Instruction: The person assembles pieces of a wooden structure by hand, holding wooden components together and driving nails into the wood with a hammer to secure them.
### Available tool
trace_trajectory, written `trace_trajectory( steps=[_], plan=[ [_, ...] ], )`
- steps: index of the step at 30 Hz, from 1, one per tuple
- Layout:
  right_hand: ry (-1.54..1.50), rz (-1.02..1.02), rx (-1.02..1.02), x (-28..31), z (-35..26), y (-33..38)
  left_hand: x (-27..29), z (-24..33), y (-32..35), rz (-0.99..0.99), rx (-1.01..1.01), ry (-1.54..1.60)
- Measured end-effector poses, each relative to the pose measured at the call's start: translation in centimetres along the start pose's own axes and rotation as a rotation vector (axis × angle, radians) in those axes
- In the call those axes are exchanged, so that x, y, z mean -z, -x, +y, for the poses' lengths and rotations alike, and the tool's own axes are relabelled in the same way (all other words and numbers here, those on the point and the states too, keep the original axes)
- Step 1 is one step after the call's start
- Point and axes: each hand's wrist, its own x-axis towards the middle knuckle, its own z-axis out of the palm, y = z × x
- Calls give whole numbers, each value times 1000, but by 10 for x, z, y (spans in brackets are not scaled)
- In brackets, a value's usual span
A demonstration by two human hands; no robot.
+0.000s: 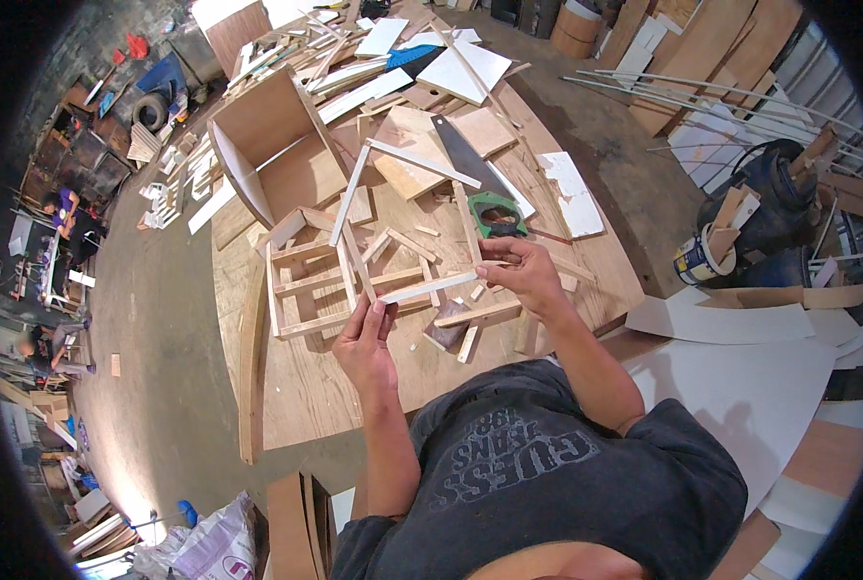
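Between my hands is a small rectangular frame of thin wooden strips (429, 288), some faces white, held tilted above the workbench (306, 406). My left hand (366, 350) pinches its near left corner between thumb and fingers. At the near right corner, my right hand (526, 275) grips the frame with thumb and fingers closed. Just beyond my right hand lies a handsaw (497, 217) with a green handle and dark blade. To the left of the held frame rests a larger slatted wooden frame (307, 284). Loose wood offcuts (480, 314) lie beneath my hands.
An open wooden box (281, 145) stands at the bench's far left, with piled white and brown boards (465, 70) behind. A curved wooden strip (251, 358) leans along the left edge. On the right are a bucket of scraps (704, 259) and white panels (741, 372).
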Motion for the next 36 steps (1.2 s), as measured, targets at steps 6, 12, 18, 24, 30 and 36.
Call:
trace_trajectory(
  steps=[6,12,18,24,30,36],
  plan=[
    [-51,-30,14,2,3,2,3,-5,-2,22,-10,29],
    [-27,-13,25,7,6,3,2,-3,5,3,10,-5],
    [-1,0,26,8,5,6,1,-3,5,-17,9,-35],
    [-48,-6,42,8,6,7,1,-2,4,-25,-10,-24],
    [-22,11,41,8,5,7,1,0,4,-56,16,14],
    [-49,-4,63,10,11,6,5,-2,3,-107,-22,23]
  ],
)
